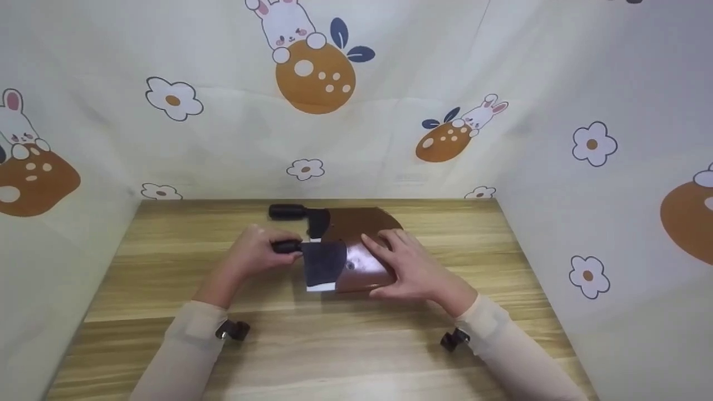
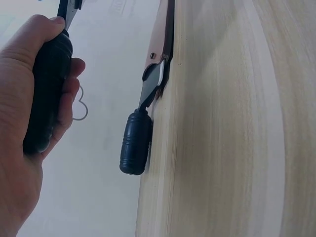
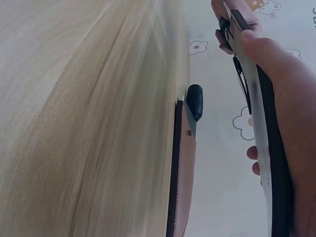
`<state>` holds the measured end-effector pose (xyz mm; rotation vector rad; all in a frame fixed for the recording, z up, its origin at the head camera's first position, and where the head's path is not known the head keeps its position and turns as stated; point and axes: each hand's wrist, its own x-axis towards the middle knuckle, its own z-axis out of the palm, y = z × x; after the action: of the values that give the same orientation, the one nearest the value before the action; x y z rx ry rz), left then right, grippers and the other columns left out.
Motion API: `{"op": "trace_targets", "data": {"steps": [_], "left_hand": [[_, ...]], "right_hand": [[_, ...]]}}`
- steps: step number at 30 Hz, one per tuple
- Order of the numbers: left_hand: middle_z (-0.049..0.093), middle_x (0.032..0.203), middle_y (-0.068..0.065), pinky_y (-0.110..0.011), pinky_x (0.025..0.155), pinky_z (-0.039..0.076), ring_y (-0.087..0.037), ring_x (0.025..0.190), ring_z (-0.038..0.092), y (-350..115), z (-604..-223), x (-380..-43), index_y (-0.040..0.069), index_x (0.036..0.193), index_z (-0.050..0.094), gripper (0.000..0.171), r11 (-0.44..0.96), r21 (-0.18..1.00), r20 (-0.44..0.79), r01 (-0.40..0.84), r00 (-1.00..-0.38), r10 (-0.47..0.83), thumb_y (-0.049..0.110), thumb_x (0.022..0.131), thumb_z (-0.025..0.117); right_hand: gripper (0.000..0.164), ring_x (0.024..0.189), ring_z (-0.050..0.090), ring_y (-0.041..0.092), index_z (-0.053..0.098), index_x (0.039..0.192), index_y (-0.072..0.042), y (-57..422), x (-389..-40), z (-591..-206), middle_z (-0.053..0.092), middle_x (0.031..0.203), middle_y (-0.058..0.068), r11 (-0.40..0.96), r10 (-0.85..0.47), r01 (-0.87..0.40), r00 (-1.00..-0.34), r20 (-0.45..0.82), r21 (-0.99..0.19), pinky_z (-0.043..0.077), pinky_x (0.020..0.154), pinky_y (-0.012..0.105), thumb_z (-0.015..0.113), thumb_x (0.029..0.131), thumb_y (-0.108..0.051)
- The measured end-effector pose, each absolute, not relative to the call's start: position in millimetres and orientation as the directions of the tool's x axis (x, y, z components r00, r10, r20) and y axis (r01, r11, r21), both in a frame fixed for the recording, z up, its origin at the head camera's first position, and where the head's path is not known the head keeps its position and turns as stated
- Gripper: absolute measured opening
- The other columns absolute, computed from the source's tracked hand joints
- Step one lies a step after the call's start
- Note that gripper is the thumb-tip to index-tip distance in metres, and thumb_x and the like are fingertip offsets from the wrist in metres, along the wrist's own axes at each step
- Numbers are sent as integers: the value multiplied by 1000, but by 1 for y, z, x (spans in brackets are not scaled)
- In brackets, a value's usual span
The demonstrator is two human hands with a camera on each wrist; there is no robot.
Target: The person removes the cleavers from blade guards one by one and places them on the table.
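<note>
Sleeves [image 1: 189,351] clear, my left hand [image 1: 250,253] grips the cleaver handle [image 1: 286,247], my right hand [image 1: 413,266] clamps the brown cover [image 1: 365,270]; I should hold both level, avoiding the exposed edge [image 1: 321,287].

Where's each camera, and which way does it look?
Head: on the head, facing forward and down at the held knife and lying knife; left hand, right hand, sleeves show.
Left wrist: on that wrist, facing the held knife's handle; left hand shows.
Right wrist: on that wrist, facing the held knife's cover; both hands partly show.
Both wrist views share the lying knife.
</note>
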<state>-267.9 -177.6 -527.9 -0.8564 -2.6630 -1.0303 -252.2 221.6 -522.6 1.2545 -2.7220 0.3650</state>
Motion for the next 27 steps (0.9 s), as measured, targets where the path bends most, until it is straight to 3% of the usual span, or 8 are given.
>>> {"op": "trace_targets", "data": {"steps": [10,20,27], "left_hand": [[84,101,1,-39,73,65,-17,82,75,-180,-526,-270,22,116,87,32,601,549,368,581,-813,451,23,86,95],[84,105,-2,-39,76,67,-20,88,77,-180,-527,-268,20,119,86,34,597,568,336,567,-821,461,21,86,96],[83,102,-1,-40,75,66,-17,84,75,-185,-526,-268,21,119,86,32,612,575,306,543,-837,454,22,88,93]], "right_hand": [[117,143,45,35,32,176,-24,226,-252,-519,47,157,19,623,-739,-768,-640,210,-149,40,121,58,76,85,-83],[116,140,46,34,31,176,-30,231,-252,-520,49,157,20,601,-746,-782,-623,235,-165,42,118,56,78,83,-83],[115,139,47,35,35,175,-27,235,-252,-520,49,157,22,606,-740,-777,-630,235,-172,42,117,56,79,83,-82]]}}
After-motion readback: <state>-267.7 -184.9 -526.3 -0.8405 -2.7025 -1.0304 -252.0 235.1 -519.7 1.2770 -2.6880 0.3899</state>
